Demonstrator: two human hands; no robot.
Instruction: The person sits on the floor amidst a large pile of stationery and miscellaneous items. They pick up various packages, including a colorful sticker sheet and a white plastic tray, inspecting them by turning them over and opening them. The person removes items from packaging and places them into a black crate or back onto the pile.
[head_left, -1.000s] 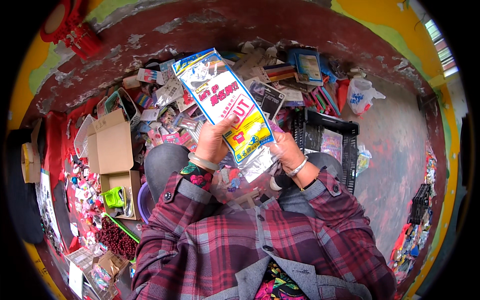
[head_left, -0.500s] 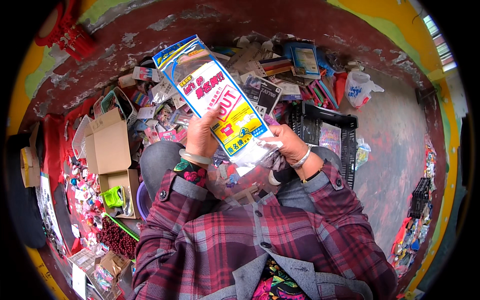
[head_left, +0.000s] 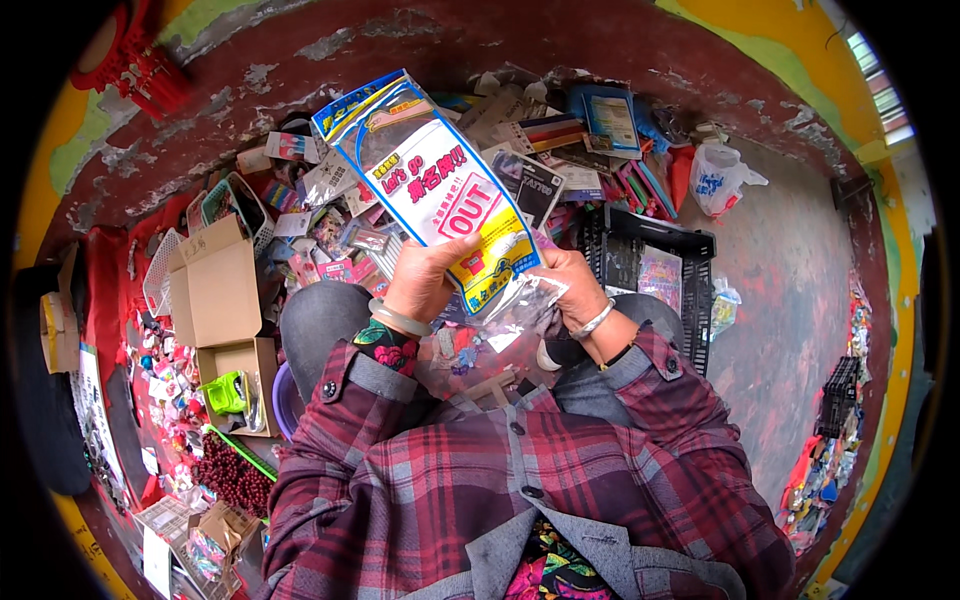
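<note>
Between my hands is a flat clear plastic package [head_left: 452,192] with a blue, yellow and white printed face and pink lettering. It tilts up to the left, over my lap. My left hand [head_left: 424,279] grips its lower left edge, thumb on the printed front. At the lower right corner, my right hand [head_left: 577,288] is closed on the package's loose transparent end [head_left: 520,300]. The fingers behind the package are hidden. Beneath it, a heap of assorted packets and cards [head_left: 330,240] covers the floor.
To the left stand an open cardboard box [head_left: 217,290], a white basket [head_left: 250,205] and part of a purple tub [head_left: 287,400]. A black plastic crate [head_left: 685,240] lies right of my hands, with a white plastic bag [head_left: 720,178] beyond it. Dark red beads [head_left: 232,474] lie lower left.
My left hand has shifted right and slightly down along the package. The package's lower part now bends, its printed face turning slightly. My right hand stays nearly in place.
</note>
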